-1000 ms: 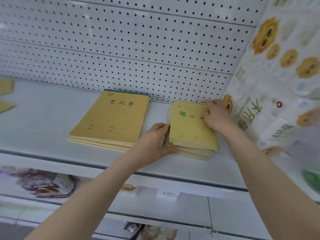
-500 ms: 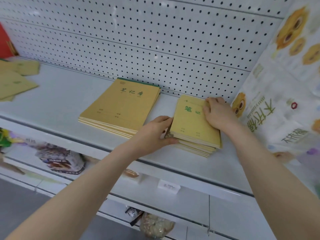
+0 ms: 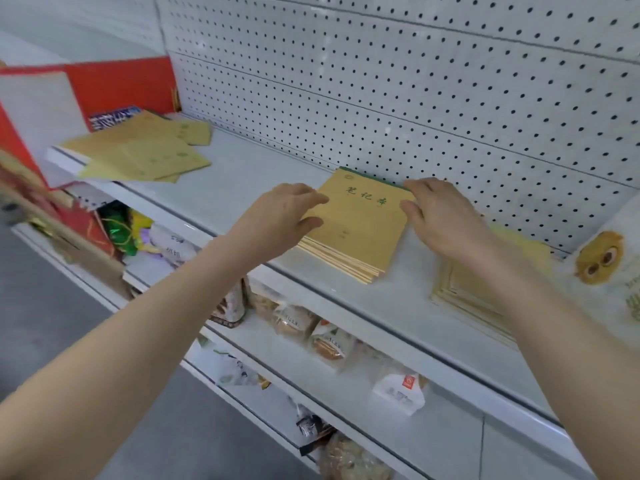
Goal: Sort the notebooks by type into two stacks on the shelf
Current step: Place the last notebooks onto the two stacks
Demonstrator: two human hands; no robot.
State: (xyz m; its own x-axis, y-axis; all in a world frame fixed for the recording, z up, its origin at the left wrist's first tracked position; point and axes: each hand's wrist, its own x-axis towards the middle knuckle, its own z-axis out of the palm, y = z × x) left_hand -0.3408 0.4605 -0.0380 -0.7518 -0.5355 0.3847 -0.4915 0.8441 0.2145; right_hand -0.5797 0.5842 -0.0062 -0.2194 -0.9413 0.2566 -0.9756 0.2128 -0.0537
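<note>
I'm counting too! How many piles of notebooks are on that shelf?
3: a neat stack between the left hand and right hand; a smaller stack right of it, partly behind the arm; a messy heap far left. Others may be hidden.

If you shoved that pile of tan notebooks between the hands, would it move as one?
Probably not: the notebook stack is many thin loose books, front edges already fanned, so it would likely shear. The smooth white shelf should let it slide easily. The left hand and right hand flank it, which may keep it square.
</note>
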